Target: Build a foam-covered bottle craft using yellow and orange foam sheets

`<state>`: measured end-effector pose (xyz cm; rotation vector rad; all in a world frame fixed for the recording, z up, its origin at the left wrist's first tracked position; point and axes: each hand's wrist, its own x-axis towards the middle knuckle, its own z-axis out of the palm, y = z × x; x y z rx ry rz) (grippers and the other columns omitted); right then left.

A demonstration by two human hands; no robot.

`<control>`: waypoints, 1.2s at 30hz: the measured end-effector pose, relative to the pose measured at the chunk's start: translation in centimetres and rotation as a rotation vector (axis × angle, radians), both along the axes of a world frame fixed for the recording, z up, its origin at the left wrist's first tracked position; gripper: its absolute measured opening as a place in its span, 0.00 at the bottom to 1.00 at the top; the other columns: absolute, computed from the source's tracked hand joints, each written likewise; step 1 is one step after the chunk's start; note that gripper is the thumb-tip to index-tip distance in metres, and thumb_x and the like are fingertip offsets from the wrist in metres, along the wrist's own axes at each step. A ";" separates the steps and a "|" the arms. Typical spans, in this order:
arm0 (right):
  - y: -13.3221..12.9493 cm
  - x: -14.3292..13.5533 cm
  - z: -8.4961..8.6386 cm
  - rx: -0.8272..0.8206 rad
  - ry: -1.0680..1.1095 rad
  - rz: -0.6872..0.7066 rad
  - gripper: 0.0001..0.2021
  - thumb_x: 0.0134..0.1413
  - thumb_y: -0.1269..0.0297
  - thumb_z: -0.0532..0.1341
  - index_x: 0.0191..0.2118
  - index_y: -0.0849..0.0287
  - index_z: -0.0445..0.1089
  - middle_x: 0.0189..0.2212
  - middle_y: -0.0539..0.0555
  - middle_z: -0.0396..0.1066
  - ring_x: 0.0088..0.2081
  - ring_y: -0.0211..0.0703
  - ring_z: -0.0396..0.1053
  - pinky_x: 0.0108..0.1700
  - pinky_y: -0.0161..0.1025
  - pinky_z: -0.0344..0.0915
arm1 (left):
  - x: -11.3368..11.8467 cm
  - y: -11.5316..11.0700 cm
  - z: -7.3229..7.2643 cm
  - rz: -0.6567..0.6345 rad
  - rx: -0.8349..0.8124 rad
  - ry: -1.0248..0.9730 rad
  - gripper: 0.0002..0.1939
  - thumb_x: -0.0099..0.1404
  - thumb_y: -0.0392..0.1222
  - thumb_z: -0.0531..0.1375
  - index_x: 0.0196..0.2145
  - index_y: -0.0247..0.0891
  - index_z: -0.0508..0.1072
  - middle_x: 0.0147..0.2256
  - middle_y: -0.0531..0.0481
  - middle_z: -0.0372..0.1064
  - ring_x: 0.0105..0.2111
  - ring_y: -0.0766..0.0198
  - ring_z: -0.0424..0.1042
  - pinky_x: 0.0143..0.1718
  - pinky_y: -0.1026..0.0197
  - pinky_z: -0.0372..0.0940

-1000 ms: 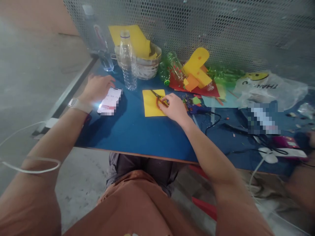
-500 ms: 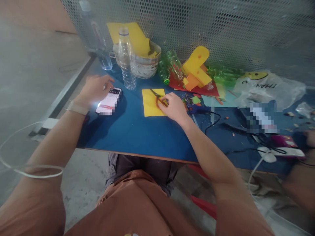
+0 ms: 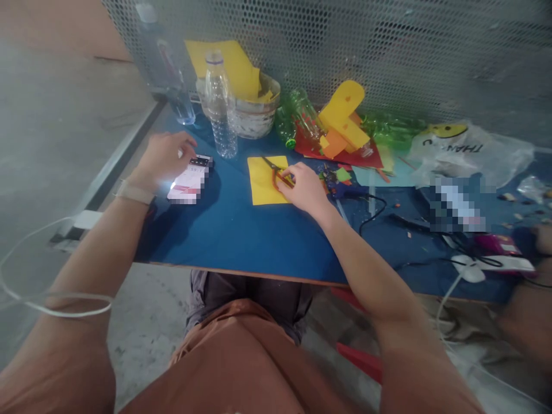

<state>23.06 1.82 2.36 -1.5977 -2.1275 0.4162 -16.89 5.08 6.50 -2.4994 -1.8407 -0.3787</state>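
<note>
On the blue table lies a phone (image 3: 188,185) with a lit screen, partly blurred out. My left hand (image 3: 166,154) is just above its far left edge, fingers loosely bent and slightly apart, with nothing visible in them. To the right, a square of yellow paper (image 3: 264,187) rests flat on the tabletop. Scissors (image 3: 273,167) with orange handles lie over it, their dark blades pointing to the far left. My right hand (image 3: 302,187) has its fingers closed around the handles, hiding part of them and the paper's right edge.
A clear bottle (image 3: 221,109) stands before a basket (image 3: 259,118) of yellow paper. Behind my right hand are green bottles (image 3: 304,109), yellow cut-outs (image 3: 344,109) and paper scraps. A plastic bag (image 3: 474,149), cables and a power strip (image 3: 504,263) lie right, near another person's arm (image 3: 528,310).
My left hand's fingers have bent downward a little over the phone. My right hand stays on the scissors. The whole view has shifted very slightly.
</note>
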 end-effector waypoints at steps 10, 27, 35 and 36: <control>0.0 0.1 0.0 -0.006 0.002 0.000 0.10 0.72 0.58 0.70 0.50 0.57 0.82 0.55 0.65 0.80 0.51 0.61 0.79 0.58 0.60 0.77 | 0.5 -1.1 1.3 0.096 -0.075 -0.009 0.19 0.78 0.44 0.55 0.52 0.39 0.86 0.49 0.46 0.86 0.48 0.57 0.73 0.64 0.51 0.70; 0.4 0.1 -0.3 0.010 0.002 -0.006 0.07 0.71 0.58 0.70 0.46 0.56 0.81 0.51 0.64 0.79 0.50 0.60 0.79 0.57 0.59 0.76 | 0.9 -1.9 2.3 0.082 -0.035 -0.041 0.21 0.77 0.42 0.54 0.50 0.38 0.87 0.50 0.49 0.87 0.49 0.60 0.74 0.64 0.56 0.69; 1.2 0.0 -0.8 0.050 -0.069 -0.054 0.01 0.69 0.66 0.68 0.44 0.55 0.78 0.48 0.63 0.83 0.49 0.61 0.79 0.55 0.58 0.74 | 11.4 -4.7 -0.3 -0.295 -0.093 0.116 0.21 0.79 0.41 0.54 0.59 0.41 0.83 0.54 0.41 0.86 0.55 0.41 0.83 0.58 0.40 0.73; 1.3 0.0 -0.8 0.054 -0.075 -0.052 0.01 0.70 0.67 0.67 0.44 0.55 0.78 0.48 0.63 0.83 0.48 0.61 0.79 0.55 0.58 0.74 | 13.0 -5.1 -0.8 -0.349 -0.084 0.127 0.21 0.80 0.41 0.54 0.60 0.39 0.83 0.57 0.39 0.85 0.57 0.39 0.82 0.59 0.39 0.73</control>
